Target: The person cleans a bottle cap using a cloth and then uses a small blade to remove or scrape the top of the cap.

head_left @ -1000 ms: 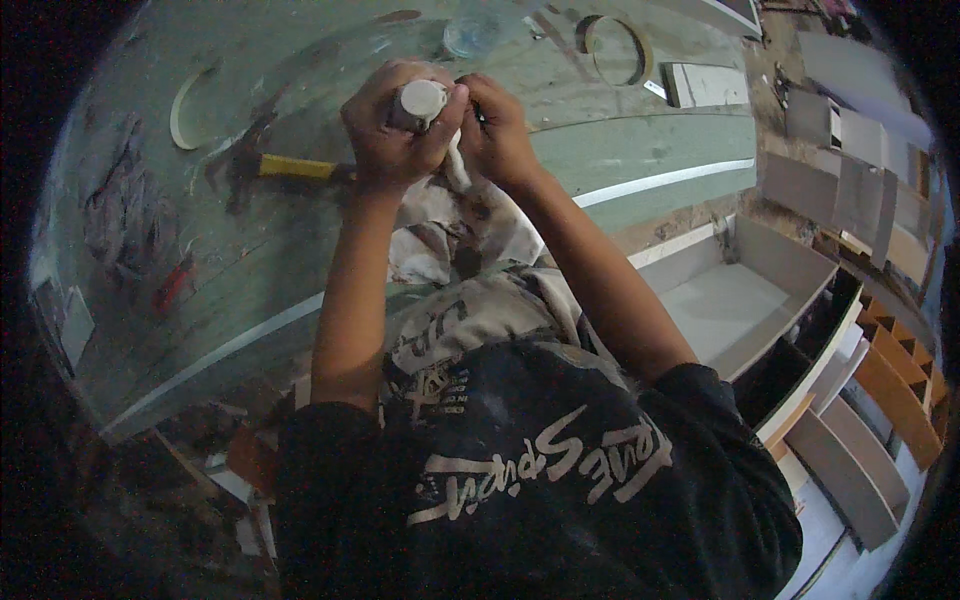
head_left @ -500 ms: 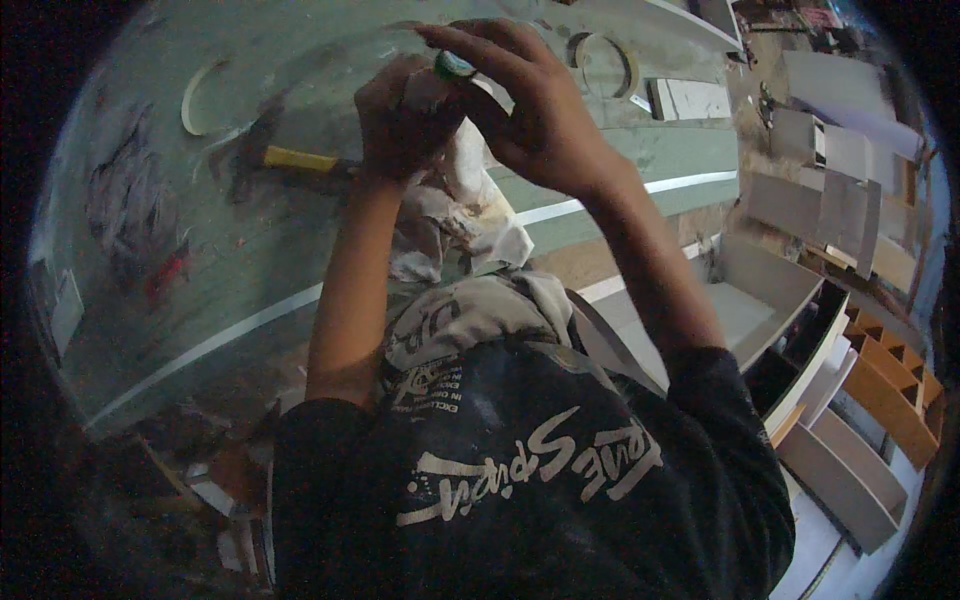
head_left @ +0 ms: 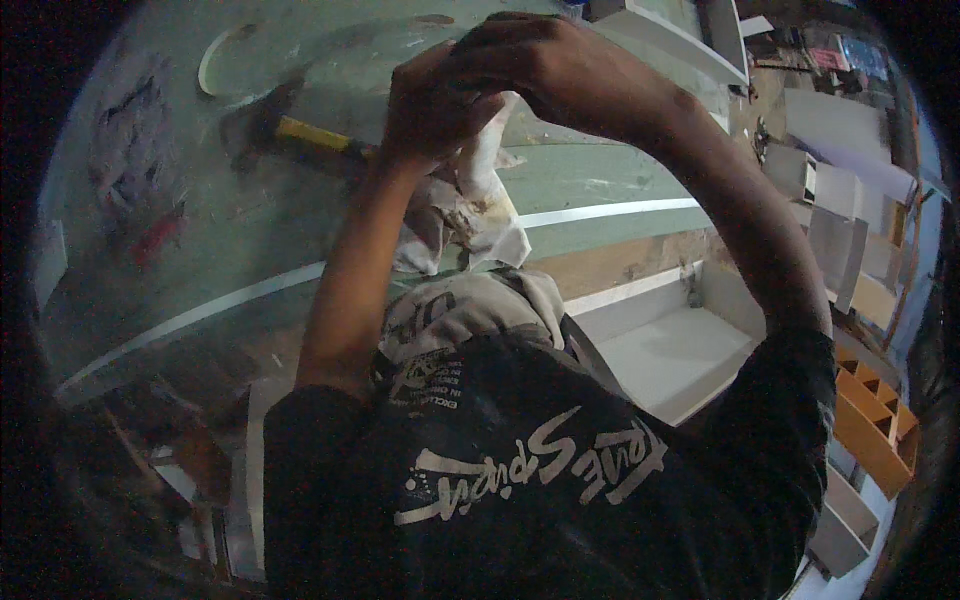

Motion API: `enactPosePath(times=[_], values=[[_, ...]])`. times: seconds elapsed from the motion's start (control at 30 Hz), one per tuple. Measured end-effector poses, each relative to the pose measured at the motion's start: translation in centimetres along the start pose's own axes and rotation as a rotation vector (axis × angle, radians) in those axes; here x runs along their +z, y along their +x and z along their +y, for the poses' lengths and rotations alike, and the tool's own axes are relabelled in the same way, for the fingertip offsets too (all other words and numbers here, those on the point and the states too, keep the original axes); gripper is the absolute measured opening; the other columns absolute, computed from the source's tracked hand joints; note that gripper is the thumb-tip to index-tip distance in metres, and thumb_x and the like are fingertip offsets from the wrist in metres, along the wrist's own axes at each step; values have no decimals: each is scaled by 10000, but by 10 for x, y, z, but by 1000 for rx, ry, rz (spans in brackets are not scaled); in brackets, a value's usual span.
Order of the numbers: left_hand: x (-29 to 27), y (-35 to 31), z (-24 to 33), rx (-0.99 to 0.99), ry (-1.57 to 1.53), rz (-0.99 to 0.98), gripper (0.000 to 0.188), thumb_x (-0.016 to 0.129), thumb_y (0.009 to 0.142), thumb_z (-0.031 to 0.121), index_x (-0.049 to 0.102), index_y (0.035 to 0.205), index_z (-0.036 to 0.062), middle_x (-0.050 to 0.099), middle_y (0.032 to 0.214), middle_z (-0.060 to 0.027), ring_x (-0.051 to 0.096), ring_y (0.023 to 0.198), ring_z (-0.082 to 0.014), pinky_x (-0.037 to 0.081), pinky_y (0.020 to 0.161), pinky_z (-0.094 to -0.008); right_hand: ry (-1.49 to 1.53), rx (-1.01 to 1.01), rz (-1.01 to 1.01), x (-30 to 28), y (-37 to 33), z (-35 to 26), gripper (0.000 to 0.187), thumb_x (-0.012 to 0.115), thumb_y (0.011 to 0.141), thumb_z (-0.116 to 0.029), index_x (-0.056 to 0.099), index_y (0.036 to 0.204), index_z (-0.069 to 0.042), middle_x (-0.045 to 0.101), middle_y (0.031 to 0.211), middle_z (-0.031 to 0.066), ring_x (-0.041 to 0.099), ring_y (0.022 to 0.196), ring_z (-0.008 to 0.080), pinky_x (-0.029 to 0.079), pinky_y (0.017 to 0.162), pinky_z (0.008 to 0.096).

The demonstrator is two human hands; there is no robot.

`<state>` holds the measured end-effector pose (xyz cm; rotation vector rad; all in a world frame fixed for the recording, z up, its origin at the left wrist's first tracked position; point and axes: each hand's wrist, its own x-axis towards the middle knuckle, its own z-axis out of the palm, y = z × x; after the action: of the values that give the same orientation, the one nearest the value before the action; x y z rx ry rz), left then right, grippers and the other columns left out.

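Observation:
My left hand is closed around a white, bottle-like thing; its lower part shows below my fingers. My right hand bends over the top of that thing, fingers curled against my left hand. The green-and-blue top seen earlier is now hidden under my right hand. A crumpled, stained white cloth lies below my hands at the table's near edge. Left of my left wrist rests a hammer with a yellow-and-black handle.
The green table has a pale near edge strip. A curved pale band lies at the far left. A dark smudged patch is nearby. At right stand a white open box and an orange-brown divided tray.
My right hand has swung over the top of the white thing and covered its green-and-blue end. My right elbow has moved outward. My left hand keeps its hold, slightly to the right.

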<state>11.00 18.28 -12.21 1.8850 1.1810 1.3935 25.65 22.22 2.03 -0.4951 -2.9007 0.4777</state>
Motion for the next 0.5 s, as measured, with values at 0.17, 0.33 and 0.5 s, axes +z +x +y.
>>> enactPosePath(times=[0.17,0.33,0.5], values=[[9,3,-5,56,-13,54,365,802,648,237,661,939,68,661,837,-122,665,753,-318,541,688,-390,-68,28,-53,-4,-5,6,220,617,808,2,662,1023,-9,667,995,139,658,939,321,548,823,409],[15,3,-3,30,56,73,379,827,646,249,649,934,79,656,801,-121,666,736,-313,539,662,-386,-193,-96,-73,-1,-10,19,189,643,835,-127,645,1000,-36,636,980,148,630,924,321,535,797,409],[14,1,-9,34,-27,119,388,847,662,291,633,901,72,652,776,-122,665,713,-312,534,636,-376,-232,19,-63,7,-9,10,183,647,825,-157,641,962,-37,625,939,139,626,897,324,532,768,421]])
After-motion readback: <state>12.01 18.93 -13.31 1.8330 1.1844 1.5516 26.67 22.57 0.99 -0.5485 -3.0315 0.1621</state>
